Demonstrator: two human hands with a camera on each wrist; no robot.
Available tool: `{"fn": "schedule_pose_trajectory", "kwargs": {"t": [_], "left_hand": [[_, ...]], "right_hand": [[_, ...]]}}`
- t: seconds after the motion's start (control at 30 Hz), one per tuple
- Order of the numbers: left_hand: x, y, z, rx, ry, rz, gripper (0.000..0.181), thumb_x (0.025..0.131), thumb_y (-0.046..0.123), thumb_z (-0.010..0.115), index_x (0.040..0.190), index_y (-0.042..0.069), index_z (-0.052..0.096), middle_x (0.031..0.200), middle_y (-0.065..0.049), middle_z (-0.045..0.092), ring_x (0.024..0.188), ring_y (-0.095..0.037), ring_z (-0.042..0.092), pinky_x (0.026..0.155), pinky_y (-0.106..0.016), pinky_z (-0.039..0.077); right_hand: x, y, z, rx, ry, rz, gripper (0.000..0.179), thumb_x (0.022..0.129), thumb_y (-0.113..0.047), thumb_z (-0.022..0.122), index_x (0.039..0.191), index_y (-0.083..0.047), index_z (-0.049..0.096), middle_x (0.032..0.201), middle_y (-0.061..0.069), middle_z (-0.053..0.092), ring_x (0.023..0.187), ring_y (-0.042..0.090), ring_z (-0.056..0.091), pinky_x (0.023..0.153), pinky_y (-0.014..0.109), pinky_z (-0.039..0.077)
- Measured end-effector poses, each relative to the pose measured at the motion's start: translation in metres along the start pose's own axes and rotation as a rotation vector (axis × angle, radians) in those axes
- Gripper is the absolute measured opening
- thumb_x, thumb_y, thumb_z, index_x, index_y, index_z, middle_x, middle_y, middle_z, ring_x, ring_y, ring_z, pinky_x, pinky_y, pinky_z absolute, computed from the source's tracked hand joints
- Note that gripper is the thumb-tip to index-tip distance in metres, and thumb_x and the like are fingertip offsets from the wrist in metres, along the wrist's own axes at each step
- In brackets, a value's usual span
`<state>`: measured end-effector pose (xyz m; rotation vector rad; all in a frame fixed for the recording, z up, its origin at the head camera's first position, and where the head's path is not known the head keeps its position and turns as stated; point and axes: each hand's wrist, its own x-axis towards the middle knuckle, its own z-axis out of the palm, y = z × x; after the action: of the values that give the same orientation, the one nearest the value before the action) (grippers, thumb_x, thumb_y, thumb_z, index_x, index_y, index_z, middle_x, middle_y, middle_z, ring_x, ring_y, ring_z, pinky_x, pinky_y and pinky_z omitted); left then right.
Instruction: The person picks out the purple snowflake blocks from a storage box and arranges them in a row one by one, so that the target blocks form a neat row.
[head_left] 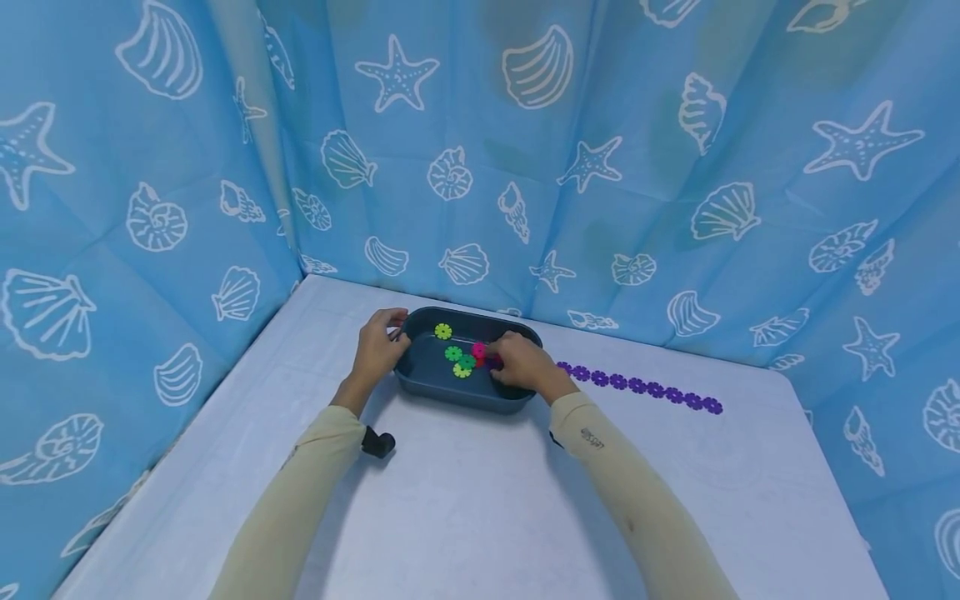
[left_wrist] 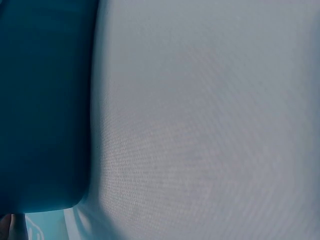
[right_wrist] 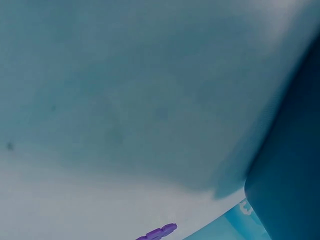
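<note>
A dark blue-grey plastic tray holds several small flower-shaped discs. Inside it are a yellow-green disc, a green disc and a pink disc. My left hand grips the tray's left end, thumb and fingers at the rim. Over the right side of the tray, my right hand reaches down with bent fingers among the discs. A dark purple disc shows by its fingertips; whether they pinch it is hidden. Both wrist views show the tray's outer wall but little of the hands' work.
A row of joined purple flower discs lies on the white-covered table, right of the tray. Blue curtains with shell and starfish prints stand behind the table and at its sides. A black wrist device sits at my left cuff.
</note>
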<state>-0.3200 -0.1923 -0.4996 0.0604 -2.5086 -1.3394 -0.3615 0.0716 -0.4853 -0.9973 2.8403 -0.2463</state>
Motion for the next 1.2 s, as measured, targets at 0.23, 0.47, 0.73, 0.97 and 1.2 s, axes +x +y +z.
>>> {"fn": "schedule_pose_trajectory", "kwargs": {"t": [0.23,0.47,0.73,0.97,1.2], "left_hand": [[0.0007,-0.0003,-0.0006,-0.001,0.014,0.028,0.042,0.086,-0.005,0.060,0.128,0.000,0.056,0.123,-0.014,0.056,0.116,-0.027,0.056,0.100,-0.034,0.050],[0.0028,-0.0004,-0.0007,0.001,0.016,0.050,0.042,0.087,-0.004,0.060,0.129,0.001,0.056,0.124,-0.013,0.056,0.116,-0.027,0.056,0.099,-0.034,0.050],[0.0029,0.0005,-0.0005,-0.005,0.010,0.033,0.042,0.087,-0.004,0.060,0.129,0.000,0.056,0.124,-0.014,0.056,0.116,-0.028,0.056,0.100,-0.035,0.050],[0.0017,0.0003,-0.0002,-0.010,0.010,0.034,0.042,0.087,-0.004,0.060,0.128,-0.001,0.056,0.124,-0.014,0.056,0.116,-0.027,0.056,0.100,-0.034,0.050],[0.0007,-0.0013,-0.0001,-0.010,0.010,0.026,0.042,0.087,-0.004,0.060,0.128,0.000,0.056,0.124,-0.014,0.056,0.116,-0.027,0.056,0.099,-0.033,0.050]], "right_hand": [[-0.0017,-0.0016,-0.0017,0.006,-0.002,-0.045,0.034,0.084,-0.025,0.076,0.116,-0.015,0.073,0.109,-0.002,0.069,0.101,0.014,0.054,0.095,0.034,0.051],[-0.0031,-0.0029,-0.0039,-0.003,-0.015,-0.068,0.040,0.083,-0.023,0.077,0.120,-0.012,0.070,0.115,0.001,0.069,0.109,0.018,0.057,0.103,0.036,0.047],[-0.0020,-0.0023,-0.0034,0.008,-0.004,-0.112,0.039,0.081,-0.014,0.078,0.118,-0.008,0.070,0.112,0.004,0.067,0.100,0.016,0.059,0.097,0.034,0.051],[-0.0023,-0.0030,-0.0037,0.012,-0.012,-0.122,0.040,0.080,-0.014,0.078,0.119,-0.007,0.070,0.113,0.004,0.067,0.102,0.018,0.058,0.099,0.035,0.051],[-0.0040,-0.0027,-0.0018,0.021,0.027,-0.120,0.042,0.080,-0.016,0.076,0.121,-0.007,0.068,0.112,0.005,0.066,0.097,0.017,0.058,0.097,0.034,0.051]]}}
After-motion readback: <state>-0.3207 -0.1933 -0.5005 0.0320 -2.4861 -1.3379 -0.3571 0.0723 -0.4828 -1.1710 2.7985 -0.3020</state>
